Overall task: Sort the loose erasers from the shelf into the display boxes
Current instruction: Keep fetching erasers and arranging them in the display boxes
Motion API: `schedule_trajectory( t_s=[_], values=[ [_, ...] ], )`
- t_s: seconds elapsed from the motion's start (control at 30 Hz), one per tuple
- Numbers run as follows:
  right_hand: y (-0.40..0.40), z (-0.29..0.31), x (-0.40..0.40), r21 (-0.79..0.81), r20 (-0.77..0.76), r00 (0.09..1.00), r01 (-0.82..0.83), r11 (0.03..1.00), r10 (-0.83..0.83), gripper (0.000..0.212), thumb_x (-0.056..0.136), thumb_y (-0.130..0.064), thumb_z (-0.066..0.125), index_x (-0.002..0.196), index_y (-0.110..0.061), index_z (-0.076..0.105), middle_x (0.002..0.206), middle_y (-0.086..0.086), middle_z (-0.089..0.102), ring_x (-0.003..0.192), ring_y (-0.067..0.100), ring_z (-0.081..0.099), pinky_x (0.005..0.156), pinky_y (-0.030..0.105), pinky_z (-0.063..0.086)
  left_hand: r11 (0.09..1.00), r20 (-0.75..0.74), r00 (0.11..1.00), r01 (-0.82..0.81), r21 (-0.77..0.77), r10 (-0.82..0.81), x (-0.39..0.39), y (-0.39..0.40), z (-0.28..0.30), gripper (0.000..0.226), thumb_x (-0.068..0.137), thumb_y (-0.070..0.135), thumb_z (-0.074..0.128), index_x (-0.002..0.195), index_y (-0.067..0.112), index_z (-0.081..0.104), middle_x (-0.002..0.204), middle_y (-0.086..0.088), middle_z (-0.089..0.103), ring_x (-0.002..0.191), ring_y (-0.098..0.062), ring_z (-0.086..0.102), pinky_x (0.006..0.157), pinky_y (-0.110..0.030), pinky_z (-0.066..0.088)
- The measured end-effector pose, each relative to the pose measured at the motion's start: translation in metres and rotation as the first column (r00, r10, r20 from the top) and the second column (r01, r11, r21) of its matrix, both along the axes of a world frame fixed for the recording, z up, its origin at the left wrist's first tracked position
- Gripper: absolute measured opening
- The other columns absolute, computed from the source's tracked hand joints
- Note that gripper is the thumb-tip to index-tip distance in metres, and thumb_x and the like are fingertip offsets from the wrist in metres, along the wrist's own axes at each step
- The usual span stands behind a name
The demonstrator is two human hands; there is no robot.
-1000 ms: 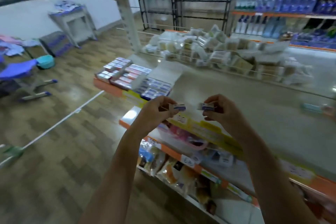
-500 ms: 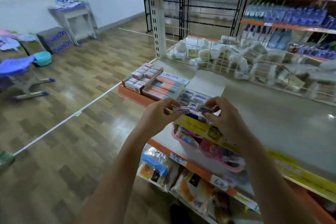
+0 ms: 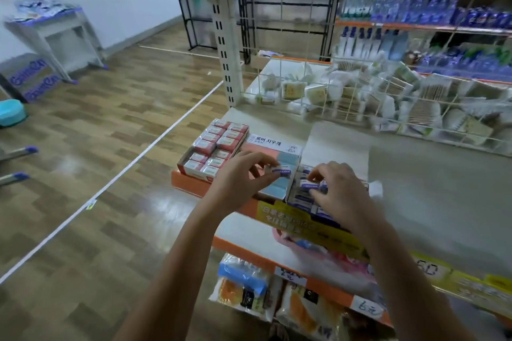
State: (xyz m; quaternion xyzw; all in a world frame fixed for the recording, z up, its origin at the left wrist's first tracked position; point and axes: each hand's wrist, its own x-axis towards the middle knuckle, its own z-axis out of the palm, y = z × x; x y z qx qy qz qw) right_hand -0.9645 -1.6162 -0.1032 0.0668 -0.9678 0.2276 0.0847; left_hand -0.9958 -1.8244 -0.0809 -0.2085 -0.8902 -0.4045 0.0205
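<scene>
Shop shelving fills the view, a grey shelf with an orange front edge; nearest, at that edge, the right hand pinches a purple-banded eraser inside the purple display box; just left, the left hand pinches another eraser over the closed pastel box; beyond, the red eraser box at the shelf's left corner; farthest, a wire basket of packets.

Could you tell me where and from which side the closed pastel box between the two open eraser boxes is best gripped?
Probably from above, across the pastel box's near and far ends: open boxes flank both long sides, and the left hand hovers over its near end.
</scene>
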Motion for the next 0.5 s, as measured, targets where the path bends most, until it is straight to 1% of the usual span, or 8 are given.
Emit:
schedule_trajectory(
  t_s=[0.07, 0.1, 0.17, 0.2, 0.27, 0.33, 0.43, 0.5],
  values=[
    [-0.004, -0.003, 0.000, 0.017, 0.011, 0.999, 0.032, 0.999, -0.032, 0.017, 0.085, -0.021, 0.063, 0.101, -0.017, 0.059, 0.096, -0.002, 0.056, 0.095, 0.015, 0.044, 0.078, 0.024, 0.035, 0.998, 0.004, 0.998, 0.062, 0.016, -0.062, -0.007, -0.003, 0.003, 0.018, 0.083, 0.028, 0.068, 0.101, 0.024, 0.068, 0.094, 0.012, 0.058, 0.073, 0.001, 0.056, 0.067, -0.017, 0.049],
    [-0.006, -0.005, 0.000, 0.015, 0.010, 0.999, 0.050, 0.999, -0.050, 0.016, 0.086, -0.022, 0.063, 0.101, -0.017, 0.059, 0.095, -0.004, 0.054, 0.094, 0.013, 0.042, 0.077, 0.023, 0.032, 0.996, 0.005, 0.996, 0.089, 0.025, -0.089, -0.011, -0.004, 0.004, 0.018, 0.083, 0.027, 0.068, 0.101, 0.024, 0.068, 0.096, 0.011, 0.059, 0.074, 0.000, 0.056, 0.068, -0.017, 0.049],
    [-0.012, -0.008, 0.000, 0.018, 0.004, 0.996, 0.092, 0.996, -0.092, 0.016, 0.085, -0.022, 0.064, 0.101, -0.019, 0.059, 0.096, -0.006, 0.050, 0.094, 0.010, 0.038, 0.077, 0.019, 0.025, 0.991, 0.009, 0.991, 0.130, 0.035, -0.130, -0.018, -0.006, 0.006, 0.016, 0.084, 0.027, 0.067, 0.100, 0.028, 0.066, 0.098, 0.010, 0.060, 0.075, -0.001, 0.057, 0.070, -0.019, 0.050],
    [-0.014, -0.010, -0.001, 0.027, 0.000, 0.993, 0.116, 0.993, -0.116, 0.017, 0.085, -0.022, 0.064, 0.101, -0.019, 0.059, 0.099, -0.006, 0.048, 0.096, 0.010, 0.037, 0.078, 0.018, 0.024, 0.988, 0.010, 0.989, 0.148, 0.033, -0.148, -0.022, -0.006, 0.007, 0.016, 0.084, 0.029, 0.067, 0.100, 0.032, 0.065, 0.097, 0.012, 0.059, 0.076, 0.000, 0.057, 0.069, -0.018, 0.051],
    [-0.019, -0.012, 0.000, 0.041, -0.004, 0.984, 0.177, 0.983, -0.177, 0.019, 0.085, -0.021, 0.064, 0.103, -0.020, 0.059, 0.101, -0.005, 0.046, 0.101, 0.012, 0.038, 0.080, 0.018, 0.023, 0.982, 0.008, 0.983, 0.186, 0.017, -0.186, -0.028, -0.008, 0.008, 0.017, 0.083, 0.031, 0.067, 0.098, 0.038, 0.063, 0.094, 0.018, 0.057, 0.078, 0.004, 0.055, 0.066, -0.013, 0.047],
    [-0.024, -0.011, 0.002, 0.046, 0.001, 0.973, 0.230, 0.972, -0.230, 0.020, 0.084, -0.020, 0.064, 0.104, -0.020, 0.060, 0.102, -0.004, 0.048, 0.104, 0.014, 0.040, 0.083, 0.020, 0.027, 0.971, -0.003, 0.971, 0.239, -0.012, -0.239, -0.035, -0.008, 0.008, 0.016, 0.083, 0.033, 0.067, 0.096, 0.040, 0.062, 0.091, 0.020, 0.056, 0.080, 0.007, 0.052, 0.065, -0.008, 0.043],
    [-0.027, -0.005, 0.005, 0.054, 0.044, 0.970, 0.238, 0.970, -0.240, 0.023, 0.083, -0.022, 0.066, 0.106, -0.020, 0.061, 0.106, -0.003, 0.053, 0.103, 0.014, 0.041, 0.080, 0.021, 0.027, 0.942, -0.050, 0.944, 0.320, -0.102, -0.326, -0.045, 0.000, 0.008, 0.016, 0.083, 0.034, 0.068, 0.098, 0.033, 0.067, 0.090, 0.019, 0.056, 0.080, 0.002, 0.048, 0.064, -0.009, 0.035],
    [-0.022, 0.002, 0.008, 0.045, 0.060, 0.960, 0.270, 0.962, -0.272, 0.026, 0.084, -0.024, 0.066, 0.110, -0.020, 0.063, 0.106, -0.002, 0.056, 0.103, 0.015, 0.043, 0.078, 0.021, 0.026, 0.918, -0.092, 0.919, 0.368, -0.147, -0.383, -0.047, 0.009, 0.008, 0.017, 0.083, 0.035, 0.068, 0.099, 0.029, 0.068, 0.088, 0.017, 0.058, 0.082, -0.001, 0.046, 0.069, -0.009, 0.032]
  ],
)
